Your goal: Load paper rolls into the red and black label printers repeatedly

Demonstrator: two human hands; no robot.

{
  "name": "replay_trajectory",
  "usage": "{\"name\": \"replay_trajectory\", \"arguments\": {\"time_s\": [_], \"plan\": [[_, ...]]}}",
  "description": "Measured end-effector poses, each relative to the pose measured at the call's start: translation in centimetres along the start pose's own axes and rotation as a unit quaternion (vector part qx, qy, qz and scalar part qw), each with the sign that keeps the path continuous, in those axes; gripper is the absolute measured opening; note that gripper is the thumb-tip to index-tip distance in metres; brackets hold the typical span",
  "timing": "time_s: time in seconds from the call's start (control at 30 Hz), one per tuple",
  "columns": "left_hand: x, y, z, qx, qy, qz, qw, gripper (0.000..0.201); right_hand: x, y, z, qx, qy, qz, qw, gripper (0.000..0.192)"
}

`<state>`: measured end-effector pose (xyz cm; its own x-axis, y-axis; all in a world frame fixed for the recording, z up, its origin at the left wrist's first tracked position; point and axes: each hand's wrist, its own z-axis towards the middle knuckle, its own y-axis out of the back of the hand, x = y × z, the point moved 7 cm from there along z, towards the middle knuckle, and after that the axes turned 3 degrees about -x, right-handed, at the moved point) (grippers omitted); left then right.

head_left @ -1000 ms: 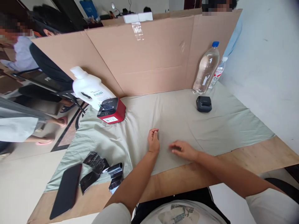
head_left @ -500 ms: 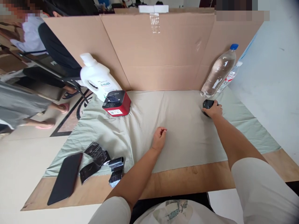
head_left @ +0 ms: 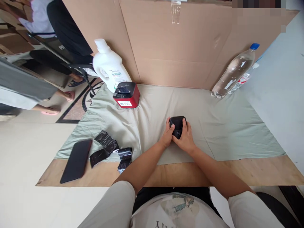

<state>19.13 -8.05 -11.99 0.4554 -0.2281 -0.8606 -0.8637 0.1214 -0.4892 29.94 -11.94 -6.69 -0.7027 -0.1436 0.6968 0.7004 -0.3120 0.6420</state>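
1. Small black device [head_left: 177,124] at mid-table, sitting on pale green cloth [head_left: 220,126], directly ahead of torso.
2. Left hand [head_left: 168,136] curled against device's left side, fingers wrapped on it.
3. Right hand [head_left: 185,139] closed around device's right and near side, thumb on top face. Gripped from both sides.
4. Whether device rests on cloth or is lifted slightly: cannot tell.
5. Red-and-black box unit [head_left: 126,94] farther back on the left, on the cloth, white label facing the camera.
6. White jug [head_left: 108,66] with a cap just behind red unit, apparently touching it, near cardboard.
7. Cardboard screen [head_left: 178,47] standing along far edge of table, folded at left, strip of clear tape [head_left: 175,12] near top.
8. Clear water bottle [head_left: 234,71] with blue cap at back right, leaning in view against cardboard corner; second smaller bottle [head_left: 244,77] with white cap just behind it.
9. Near left: black phone [head_left: 76,160] lying flat, half on cloth and half on wooden tabletop [head_left: 249,171].
10. Crumpled black shiny wrappers [head_left: 105,148] just right of phone, one rolled piece [head_left: 125,155] beside them at cloth edge.
11. Other people at far left beyond table: legs, pink sandals [head_left: 49,110], a chair; well apart from both hands.
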Motion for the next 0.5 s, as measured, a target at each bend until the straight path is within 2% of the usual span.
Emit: {"name": "replay_trajectory", "arguments": {"time_s": [0.1,0.23,0.3,0.4,0.5], "plan": [[-0.5,0.6,0.3,-0.032,-0.006,-0.018,0.999,0.076,-0.8,-0.5,-0.4,0.013,-0.027,0.084,0.996,0.106],[-0.5,0.2,0.4,-0.015,0.034,-0.064,0.997,0.078,-4.3,-0.1,0.7,0.015,-0.135,0.254,0.958,0.096],[-0.5,-0.1,0.4,0.004,0.051,-0.071,0.996,0.077,-5.0,0.0,0.9,0.014,-0.136,0.267,0.954,0.098],[-0.7,-0.1,0.5,0.019,0.060,-0.070,0.996,0.068,-4.5,-0.2,0.8,0.030,-0.094,0.234,0.967,0.098],[-0.7,-0.1,0.7,0.040,0.075,-0.058,0.995,0.064,-4.4,-0.3,0.6,0.041,-0.100,0.228,0.968,0.098]]}}
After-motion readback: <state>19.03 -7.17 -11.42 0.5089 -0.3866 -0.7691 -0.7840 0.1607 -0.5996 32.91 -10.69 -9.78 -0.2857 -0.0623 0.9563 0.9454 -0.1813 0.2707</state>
